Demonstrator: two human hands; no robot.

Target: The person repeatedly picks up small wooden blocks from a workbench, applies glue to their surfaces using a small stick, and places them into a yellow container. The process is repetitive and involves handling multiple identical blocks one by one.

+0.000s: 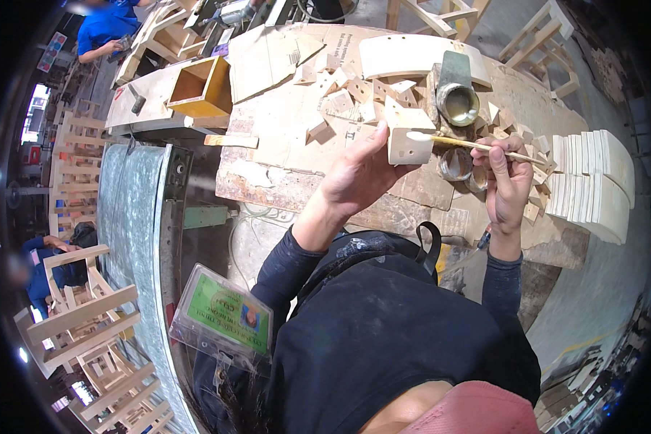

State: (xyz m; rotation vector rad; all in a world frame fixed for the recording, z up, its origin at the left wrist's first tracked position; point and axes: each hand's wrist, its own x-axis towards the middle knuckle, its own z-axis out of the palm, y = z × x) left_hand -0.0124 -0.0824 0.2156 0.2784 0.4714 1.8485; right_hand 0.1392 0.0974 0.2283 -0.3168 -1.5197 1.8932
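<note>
My left hand [356,172] grips a pale wooden block [406,153] with small drilled holes, holding it up over the workbench. In my right hand [508,184] is a thin brush [461,142], held like a pencil. Its white-coated tip lies against or just over the block's face; which of the two I cannot tell. Behind the block, a can [458,104] smeared with a whitish substance lies tilted with its mouth toward me. A small stained jar [454,166] stands just below the brush.
Loose drilled blocks [342,100] litter the cardboard-covered bench [282,134]. Curved white panels [593,184] are stacked at the right, and a yellow-brown wooden box [199,87] sits at the left. A metal-topped surface [129,217] runs along my left. Two people in blue work farther off.
</note>
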